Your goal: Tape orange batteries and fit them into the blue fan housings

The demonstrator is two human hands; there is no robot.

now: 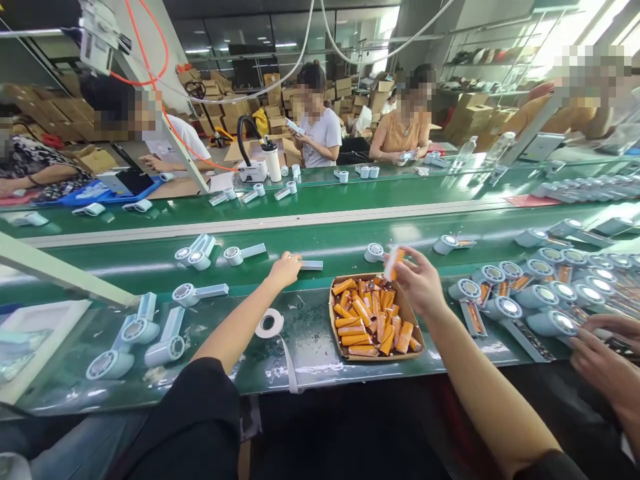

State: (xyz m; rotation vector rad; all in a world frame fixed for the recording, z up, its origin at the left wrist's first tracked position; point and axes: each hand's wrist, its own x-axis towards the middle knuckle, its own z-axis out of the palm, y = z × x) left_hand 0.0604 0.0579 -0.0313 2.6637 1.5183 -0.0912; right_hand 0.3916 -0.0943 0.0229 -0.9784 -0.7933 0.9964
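My left hand [284, 271] is closed over one end of a pale blue handheld fan on the green conveyor belt; its handle [312, 265] sticks out to the right, and the hand hides the head. In my right hand [420, 281] is an orange-wrapped battery [398, 259] with a white side, held up between thumb and fingers. Below it stands a cardboard box [332, 313] filled with several orange batteries [361, 308]. Just behind the held battery lies another fan [373, 252]. A roll of white tape [269, 323] lies between my forearms, its loose strip hanging over the table edge.
Several fans [141, 329] lie at the left, and many more with open handles [537, 295] crowd the right. A neighbour's hands [605, 353] work at the right edge. Across the belt [340, 230], several people sit at work. A metal post [65, 267] slants at the left.
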